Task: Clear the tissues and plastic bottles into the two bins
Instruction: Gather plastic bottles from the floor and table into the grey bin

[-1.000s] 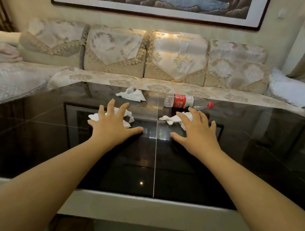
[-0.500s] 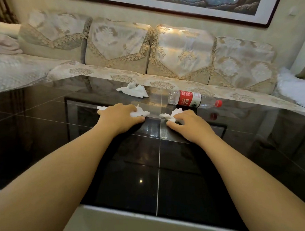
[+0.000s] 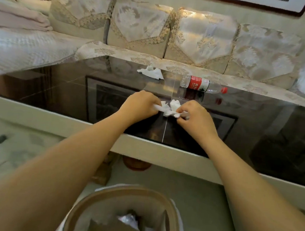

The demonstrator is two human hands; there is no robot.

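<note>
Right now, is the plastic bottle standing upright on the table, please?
No, the plastic bottle lies on its side on the table, its red cap pointing right, untouched by either hand.

Left hand [image 3: 139, 105], right hand [image 3: 195, 117], forearms bare.

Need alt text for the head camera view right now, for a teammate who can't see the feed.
Both hands, left hand and right hand, grip crumpled white tissues together over a glossy black table. Another tissue and a red-labelled plastic bottle lie near the far edge; a bin stands on the floor below.
</note>
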